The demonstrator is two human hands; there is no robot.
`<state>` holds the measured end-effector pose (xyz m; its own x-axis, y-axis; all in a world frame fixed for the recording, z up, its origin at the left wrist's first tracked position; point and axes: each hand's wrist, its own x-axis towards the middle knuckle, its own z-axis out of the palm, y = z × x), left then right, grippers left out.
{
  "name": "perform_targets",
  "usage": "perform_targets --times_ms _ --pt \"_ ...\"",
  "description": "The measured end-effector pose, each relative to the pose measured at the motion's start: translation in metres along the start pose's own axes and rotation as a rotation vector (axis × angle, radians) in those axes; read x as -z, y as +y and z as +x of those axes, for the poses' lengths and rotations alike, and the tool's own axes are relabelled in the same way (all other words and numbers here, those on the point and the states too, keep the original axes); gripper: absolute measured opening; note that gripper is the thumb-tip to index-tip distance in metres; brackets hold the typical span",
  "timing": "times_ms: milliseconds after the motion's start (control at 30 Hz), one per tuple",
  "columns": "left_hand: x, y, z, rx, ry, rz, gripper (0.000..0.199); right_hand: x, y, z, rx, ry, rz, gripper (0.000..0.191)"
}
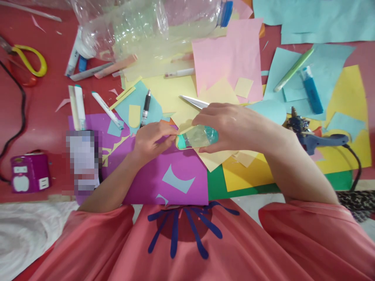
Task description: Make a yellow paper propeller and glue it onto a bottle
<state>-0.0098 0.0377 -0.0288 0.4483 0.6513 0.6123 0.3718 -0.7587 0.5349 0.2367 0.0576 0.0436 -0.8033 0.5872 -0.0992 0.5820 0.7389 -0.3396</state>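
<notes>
Between my two hands, above purple paper (140, 179), is a small see-through piece with teal ends (200, 136); its exact kind is unclear. A thin pale-yellow paper edge runs along its rim. My left hand (154, 140) pinches the left end with thumb and forefinger. Around the right end, my right hand (234, 127) is curled, thumb below and fingers above, hiding part of it. Pointed metal blades (195, 102) stick out just beyond the right fingers, the rest out of sight. Cream paper (211, 162) lies underneath.
Clear plastic bottles (123, 23) lie at the back. A glue gun (319, 142) with a cord rests at right. Left are a phone (83, 160), a purple box (31, 171) and yellow-handled scissors (41, 62). A black pen (145, 107), several markers and paper scraps are scattered about.
</notes>
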Motion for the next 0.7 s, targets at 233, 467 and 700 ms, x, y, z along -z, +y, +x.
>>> perform_targets --times_ms 233,467,700 --pt "0.0033 0.004 0.0027 -0.024 -0.052 0.041 0.012 0.003 -0.0036 0.0017 -0.015 -0.059 -0.012 0.044" --pt "0.0021 0.0077 0.007 -0.07 -0.078 0.213 0.029 0.0023 -0.0066 0.0026 -0.058 -0.086 -0.036 0.043" --pt "-0.0016 0.0011 0.0014 -0.117 -0.008 0.113 0.01 0.003 -0.0048 0.0024 -0.037 -0.058 -0.036 0.038"
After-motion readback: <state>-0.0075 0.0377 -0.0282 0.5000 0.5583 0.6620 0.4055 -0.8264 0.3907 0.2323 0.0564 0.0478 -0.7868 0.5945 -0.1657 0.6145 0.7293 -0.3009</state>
